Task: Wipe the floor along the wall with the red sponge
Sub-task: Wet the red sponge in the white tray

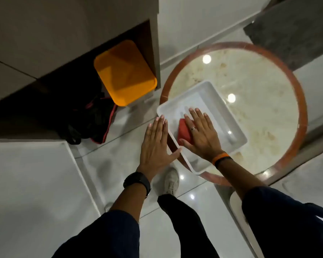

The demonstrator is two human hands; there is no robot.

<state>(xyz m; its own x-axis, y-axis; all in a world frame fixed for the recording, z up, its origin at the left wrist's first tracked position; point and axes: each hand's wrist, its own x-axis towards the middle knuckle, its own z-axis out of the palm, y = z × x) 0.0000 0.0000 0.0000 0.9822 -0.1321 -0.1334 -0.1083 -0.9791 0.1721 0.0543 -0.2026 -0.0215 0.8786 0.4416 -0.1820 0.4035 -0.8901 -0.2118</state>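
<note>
The red sponge [183,129] lies in a white plastic tray [229,116] that rests on a round marble table. My right hand [201,135] is spread flat over the sponge, fingers apart, covering its right part. My left hand [156,144] is flat and open just left of the tray, its thumb touching the tray's near rim. Neither hand grips anything that I can see.
The round table [259,94] has a reddish-brown rim. An orange bin lid [124,72] sits under a cabinet at the left, with a black and red bag [93,121] beside it. Glossy white floor tiles [119,157] lie below; my shoe [172,180] stands there.
</note>
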